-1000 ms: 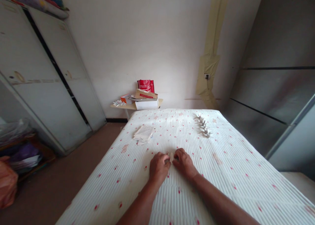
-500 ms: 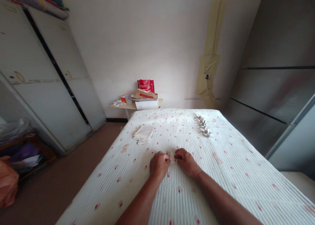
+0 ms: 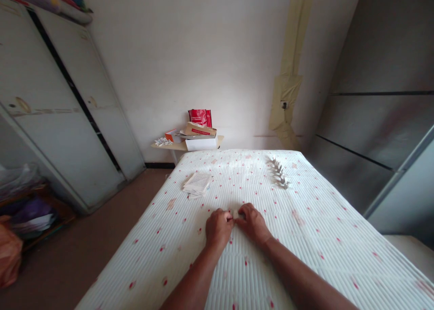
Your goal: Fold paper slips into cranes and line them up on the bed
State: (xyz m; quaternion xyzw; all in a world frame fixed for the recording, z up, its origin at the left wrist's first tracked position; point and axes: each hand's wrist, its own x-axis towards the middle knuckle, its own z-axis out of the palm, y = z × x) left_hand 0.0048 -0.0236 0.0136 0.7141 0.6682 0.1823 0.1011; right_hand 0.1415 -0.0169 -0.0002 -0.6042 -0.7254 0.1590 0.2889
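Between my two hands, low over the white spotted bedspread (image 3: 224, 264), is a small piece of folded paper (image 3: 235, 214), mostly covered by fingers. My left hand (image 3: 219, 226) pinches its left side, fingers curled. On its right side my right hand (image 3: 251, 220) has thumb and fingers closed on the paper. Farther left lies a loose stack of printed paper sheets (image 3: 197, 183). Several small folded paper figures (image 3: 278, 172) stand in a row on the bedspread at the back right.
Beyond the bed, a small table (image 3: 158, 146) carries a white box (image 3: 201, 143), a red bag (image 3: 200, 117) and more small paper pieces (image 3: 163, 141). Cabinets (image 3: 64, 111) line the left wall; a grey wardrobe (image 3: 379, 129) is at the right.
My right hand has moved left, closer to my left hand, and covers more of the small paper. My left hand has hardly moved.
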